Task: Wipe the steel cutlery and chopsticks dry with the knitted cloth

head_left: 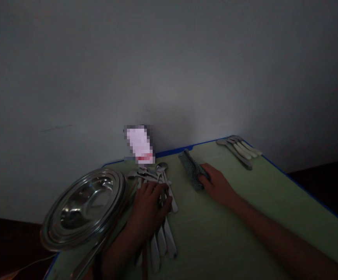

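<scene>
My left hand [148, 204] rests over a pile of metal cutlery, thumb apart from the other fingers; nothing is plainly gripped, and the fingertips are partly hidden. Spoons [163, 169] poke out beyond the hand, and several flat metal handles [163, 241] extend below it towards me. In my right hand [215, 182] is a folded grey cloth [191, 169], pinched between thumb and fingers just above the table. Away at the far right corner lie several forks with pale handles [243, 149] and a metal spoon [236, 153] beside them.
A stack of shiny steel plates or bowls [88, 200] stands on the left side of the green table [221, 241]. A lit phone [139, 144], blurred out, leans on the grey wall [169, 70] behind. Blue edging [303, 188] runs round the tabletop.
</scene>
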Demonstrator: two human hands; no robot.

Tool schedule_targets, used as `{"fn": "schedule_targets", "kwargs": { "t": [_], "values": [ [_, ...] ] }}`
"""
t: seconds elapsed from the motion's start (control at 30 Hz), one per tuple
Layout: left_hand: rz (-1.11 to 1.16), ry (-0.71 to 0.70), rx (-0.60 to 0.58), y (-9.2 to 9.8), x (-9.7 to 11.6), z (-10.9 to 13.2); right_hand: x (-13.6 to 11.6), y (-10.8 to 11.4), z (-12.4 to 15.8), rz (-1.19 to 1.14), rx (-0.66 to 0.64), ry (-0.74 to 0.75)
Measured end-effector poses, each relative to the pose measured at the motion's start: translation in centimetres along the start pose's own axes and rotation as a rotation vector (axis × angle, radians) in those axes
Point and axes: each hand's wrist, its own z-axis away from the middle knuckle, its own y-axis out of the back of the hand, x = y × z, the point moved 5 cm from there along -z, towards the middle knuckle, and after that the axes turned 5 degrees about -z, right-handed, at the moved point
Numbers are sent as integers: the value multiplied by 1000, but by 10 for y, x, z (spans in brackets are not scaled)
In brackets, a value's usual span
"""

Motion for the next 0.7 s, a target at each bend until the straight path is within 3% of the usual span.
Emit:
{"fn": "schedule_targets", "kwargs": {
  "t": [0.17, 0.33, 0.43, 0.57, 0.7],
  "values": [
    [-33, 49, -61, 4, 3, 0, -4, -1, 1, 13, -16, 38],
    [-216, 20, -132, 8, 12, 2, -4, -1, 2, 10, -15, 33],
    [-295, 70, -231, 7, 14, -2, -5, -2, 3, 8, -31, 35],
    [-269, 193, -369, 4, 16, -9, -5, -2, 3, 6, -38, 31],
    [-215, 175, -375, 6, 19, -15, -4, -3, 3, 8, -23, 48]
  ]
}}
